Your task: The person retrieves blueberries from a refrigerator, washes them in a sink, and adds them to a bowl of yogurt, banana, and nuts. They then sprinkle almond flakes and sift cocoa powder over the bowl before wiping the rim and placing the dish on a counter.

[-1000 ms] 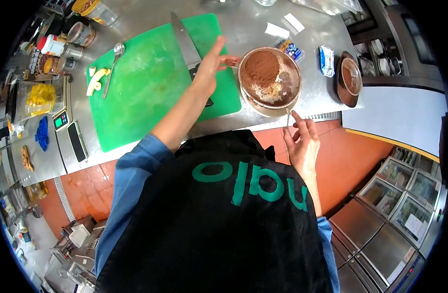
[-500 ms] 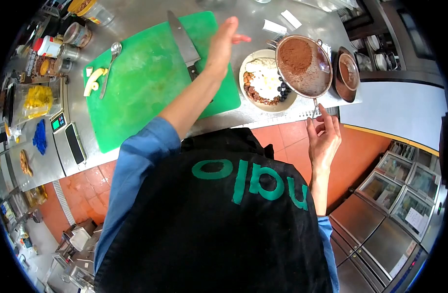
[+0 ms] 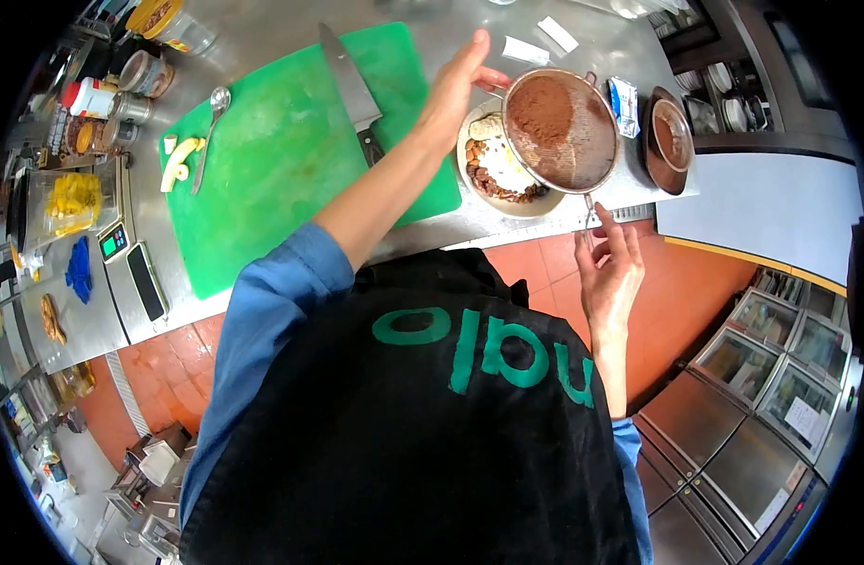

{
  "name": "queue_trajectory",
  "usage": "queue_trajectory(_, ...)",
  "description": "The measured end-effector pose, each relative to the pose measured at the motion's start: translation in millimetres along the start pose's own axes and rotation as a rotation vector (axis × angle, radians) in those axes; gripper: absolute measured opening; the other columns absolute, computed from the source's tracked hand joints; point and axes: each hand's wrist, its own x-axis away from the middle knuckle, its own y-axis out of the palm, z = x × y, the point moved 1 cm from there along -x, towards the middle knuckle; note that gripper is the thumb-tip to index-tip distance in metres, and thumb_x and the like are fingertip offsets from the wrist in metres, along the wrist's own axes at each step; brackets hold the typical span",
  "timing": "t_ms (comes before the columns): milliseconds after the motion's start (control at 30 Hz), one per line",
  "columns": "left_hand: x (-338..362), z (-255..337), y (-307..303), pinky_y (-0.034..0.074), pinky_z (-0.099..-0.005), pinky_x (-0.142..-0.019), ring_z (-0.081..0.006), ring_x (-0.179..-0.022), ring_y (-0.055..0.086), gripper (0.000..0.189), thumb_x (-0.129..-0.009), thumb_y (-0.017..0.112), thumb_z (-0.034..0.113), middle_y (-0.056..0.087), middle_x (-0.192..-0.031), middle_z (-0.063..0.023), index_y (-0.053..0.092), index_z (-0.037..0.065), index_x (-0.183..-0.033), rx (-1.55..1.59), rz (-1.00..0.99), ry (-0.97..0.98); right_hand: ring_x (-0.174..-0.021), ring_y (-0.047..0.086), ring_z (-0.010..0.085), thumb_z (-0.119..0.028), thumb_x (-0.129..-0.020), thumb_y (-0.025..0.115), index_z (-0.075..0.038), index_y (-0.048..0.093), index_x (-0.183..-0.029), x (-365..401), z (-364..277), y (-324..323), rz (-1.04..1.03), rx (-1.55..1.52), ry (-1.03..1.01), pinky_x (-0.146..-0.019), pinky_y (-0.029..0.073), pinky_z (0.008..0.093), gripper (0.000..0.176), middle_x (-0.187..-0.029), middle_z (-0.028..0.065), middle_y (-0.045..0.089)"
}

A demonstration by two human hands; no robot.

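Observation:
A round metal sieve (image 3: 561, 132) with brown powder in it hangs over the right part of a pale bowl (image 3: 507, 196). Nuts, banana slices and something white show in the bowl. My right hand (image 3: 609, 273) pinches the sieve's thin handle at its near end. At the sieve's far left rim is my left hand (image 3: 460, 89), fingers apart, its fingertips beside the small wire loop; whether they touch it I cannot tell. The bowl stands right of a green cutting board (image 3: 281, 160), where a knife (image 3: 349, 83) lies under my left forearm.
Banana pieces (image 3: 178, 168) and a spoon (image 3: 211, 137) lie at the board's left. Jars (image 3: 148, 73), a scale (image 3: 113, 239) and a phone (image 3: 147, 281) stand or lie farther left. Brown bowls (image 3: 670, 141) and a blue-white packet (image 3: 624, 106) are at the right.
The sieve and my right hand have moved left, so the sieve covers more of the bowl. My left hand has moved right to the sieve's rim. The blue-white packet has come into view.

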Motion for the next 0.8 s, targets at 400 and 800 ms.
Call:
queue_trajectory(400, 21, -10, -45, 0.018, -0.0390, -0.103, -0.0171, -0.092, 0.050, 0.078, -0.083, 0.031, 0.068, 0.066, -0.081, -0.0072, 0.057, 0.001, -0.113, -0.058, 0.069, -0.054, -0.053, 0.047, 0.0091, -0.003, -0.074, 0.067, -0.007, 0.059, -0.113, -3, -18, -13, -0.133, -0.227, 0.082, -0.052, 0.043, 0.0237, 0.040, -0.077, 0.0049, 0.055)
queue_trajectory(800, 136, -18, -92, 0.039, -0.0295, -0.087, -0.0162, -0.086, 0.059, 0.043, -0.083, 0.063, 0.024, 0.065, -0.086, -0.0107, 0.051, -0.002, -0.115, -0.213, 0.676, 0.167, -0.071, 0.063, 0.0291, -0.026, -0.075, 0.067, -0.004, 0.063, -0.104, -117, 240, 14, 0.252, 0.185, 0.310, -0.068, 0.048, 0.0390, 0.036, -0.076, 0.0130, 0.065)
